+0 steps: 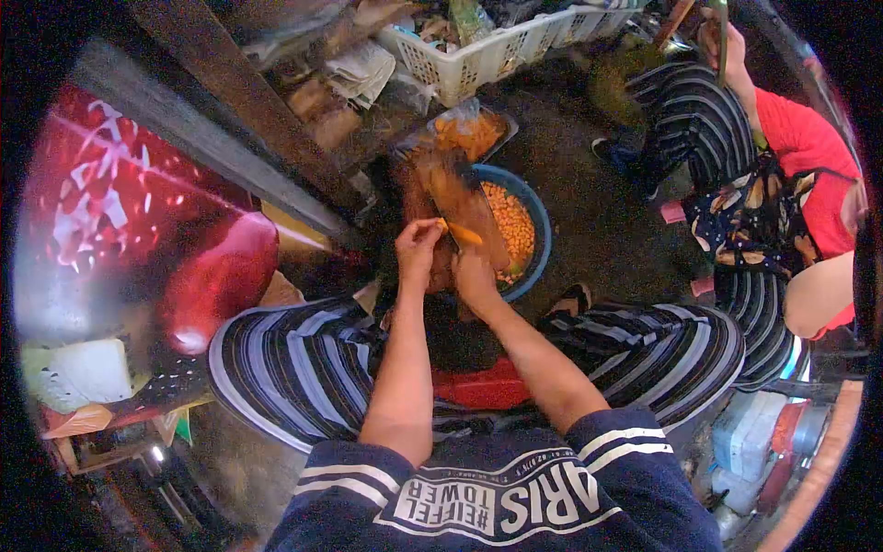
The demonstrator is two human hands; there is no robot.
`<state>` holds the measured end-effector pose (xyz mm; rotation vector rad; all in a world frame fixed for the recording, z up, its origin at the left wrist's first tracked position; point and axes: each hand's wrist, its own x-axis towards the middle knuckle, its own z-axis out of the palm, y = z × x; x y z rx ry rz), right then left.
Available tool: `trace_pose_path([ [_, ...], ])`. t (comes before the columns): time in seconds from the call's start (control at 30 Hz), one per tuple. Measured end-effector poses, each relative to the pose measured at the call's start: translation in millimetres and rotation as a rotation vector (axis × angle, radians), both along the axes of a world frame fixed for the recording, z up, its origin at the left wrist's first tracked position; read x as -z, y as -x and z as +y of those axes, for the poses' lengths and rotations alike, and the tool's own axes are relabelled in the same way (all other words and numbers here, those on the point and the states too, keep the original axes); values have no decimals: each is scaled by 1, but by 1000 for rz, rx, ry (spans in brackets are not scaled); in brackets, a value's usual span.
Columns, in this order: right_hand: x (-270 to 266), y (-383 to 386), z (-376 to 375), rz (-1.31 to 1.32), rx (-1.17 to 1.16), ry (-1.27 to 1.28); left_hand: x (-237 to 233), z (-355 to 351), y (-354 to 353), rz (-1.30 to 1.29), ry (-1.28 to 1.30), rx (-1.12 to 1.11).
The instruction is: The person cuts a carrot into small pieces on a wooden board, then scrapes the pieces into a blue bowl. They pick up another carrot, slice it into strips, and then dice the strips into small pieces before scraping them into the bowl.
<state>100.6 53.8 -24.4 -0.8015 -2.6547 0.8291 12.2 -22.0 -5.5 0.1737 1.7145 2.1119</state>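
Over a brown wooden board (448, 189), my left hand (418, 247) is closed, fingertips pinching the end of a narrow orange piece (466, 235). That piece slants down to my right hand (475, 274), which is closed just below its wider end. What the right hand grips is hidden by its fingers. Right beside the board stands a blue basin (544, 230), partly covered by it and holding many small orange cubes (513, 216). Beyond the board sits a clear plastic bag or tray of orange pieces (467, 131).
A white perforated crate (460, 74) with mixed items stands at the back. On the right sits another person (814, 138) in a red top, one hand raised. Wooden beams (248, 92) and a shiny red surface (120, 184) are on the left.
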Motion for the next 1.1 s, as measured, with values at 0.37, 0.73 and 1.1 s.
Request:
trace_pose_path([
  [0.37, -70, -27, 6, -59, -5, 52, 10, 3, 1, -75, -20, -86],
  [0.73, -94, -34, -9, -99, 0, 107, 6, 4, -2, -50, -59, -117],
  [1.1, -87, -21, -8, -186, -2, 94, -8, 5, -6, -14, 48, -110],
])
